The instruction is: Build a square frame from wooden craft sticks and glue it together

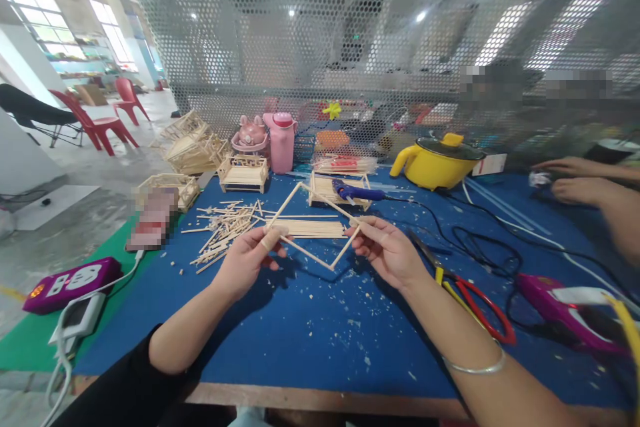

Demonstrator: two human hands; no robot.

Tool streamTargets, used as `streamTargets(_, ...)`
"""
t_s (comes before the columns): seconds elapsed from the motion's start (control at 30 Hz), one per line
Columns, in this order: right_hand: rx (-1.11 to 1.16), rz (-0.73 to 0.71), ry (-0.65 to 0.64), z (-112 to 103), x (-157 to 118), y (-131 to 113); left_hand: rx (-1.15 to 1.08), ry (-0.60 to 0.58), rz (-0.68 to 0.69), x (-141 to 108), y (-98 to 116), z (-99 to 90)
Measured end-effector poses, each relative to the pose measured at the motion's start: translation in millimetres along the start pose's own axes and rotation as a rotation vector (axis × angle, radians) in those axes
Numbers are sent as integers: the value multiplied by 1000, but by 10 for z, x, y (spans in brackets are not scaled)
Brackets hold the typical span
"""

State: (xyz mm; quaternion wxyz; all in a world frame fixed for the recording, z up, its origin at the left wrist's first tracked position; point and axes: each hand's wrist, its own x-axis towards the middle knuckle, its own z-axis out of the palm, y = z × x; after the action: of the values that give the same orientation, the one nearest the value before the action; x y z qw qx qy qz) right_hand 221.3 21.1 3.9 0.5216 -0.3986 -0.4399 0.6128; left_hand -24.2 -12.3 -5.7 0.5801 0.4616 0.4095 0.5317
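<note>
A four-sided frame of thin wooden sticks (pixel 309 253) is held up above the blue table (pixel 320 320), between both hands. My left hand (pixel 254 257) pinches its left corner, and my right hand (pixel 386 248) pinches its right corner. Behind the frame lies a row of straight sticks (pixel 313 227), with a loose pile of short sticks (pixel 227 230) to its left. A blue glue gun (pixel 357 192) rests on a small wooden stick structure (pixel 320 188) beyond the hands. Another stick structure (pixel 243 173) stands further left.
Scissors (pixel 485 310), cables and a purple device (pixel 570 310) lie at the right. A yellow pot (pixel 435 163) and pink jug (pixel 281 143) stand at the back. Another person's hands (pixel 575 180) are at far right. A phone (pixel 153 220) and purple box (pixel 73 283) lie left.
</note>
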Motion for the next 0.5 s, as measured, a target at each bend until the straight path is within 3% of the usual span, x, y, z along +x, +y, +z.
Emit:
streamTargets(0.13,-36,11,-166,-46,-8,12,-185,129,-61,37,40,-16)
streamTargets(0.2,-80,-36,-169,-64,-12,28,-252,142,-122,53,54,-41)
streamTargets(0.33,-456,-351,-114,-5,-54,74,-310,80,-331,54,35,-41)
streamTargets(0.43,-765,-594,-208,82,-109,82,-281,-25,-513,27,-28,5)
streamTargets(0.5,-896,-684,-261,106,-132,64,-208,-127,-546,-2,-74,41)
